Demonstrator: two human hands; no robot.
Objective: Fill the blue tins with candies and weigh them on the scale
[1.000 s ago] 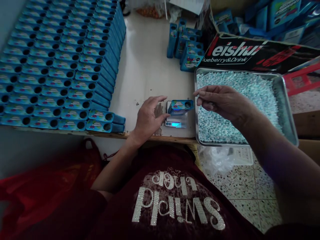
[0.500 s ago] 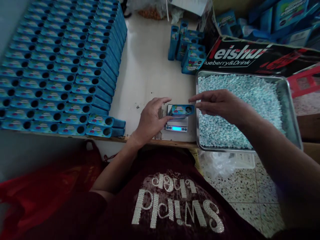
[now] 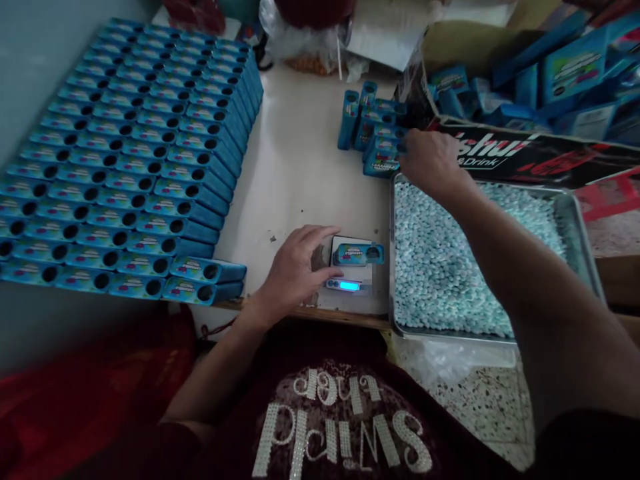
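A small blue candy box (image 3: pixel 353 254) with a dark round hole in its top end stands on a digital scale (image 3: pixel 345 285) with a lit blue display. My left hand (image 3: pixel 297 267) is open beside the scale, thumb and fingers spread around the box's left side, not gripping it. Farther back, my right hand (image 3: pixel 433 160) is at the right side of a group of blue boxes (image 3: pixel 384 160). Its fingertips touch or almost touch the nearest one and are partly hidden, so I cannot tell whether they grip it.
Rows of similar blue boxes (image 3: pixel 125 180) cover the table's left side. A metal tray (image 3: pixel 393 267) of pale blue-white candies (image 3: pixel 445 267) lies under my right forearm. Behind it stands a black carton (image 3: pixel 555 163) with jumbled blue boxes. A clear plastic bag (image 3: pixel 320 50) lies at the back.
My right hand has moved from beside the scale, up and away to the group of blue boxes. My left hand stays by the scale. The view has tilted slightly upward.
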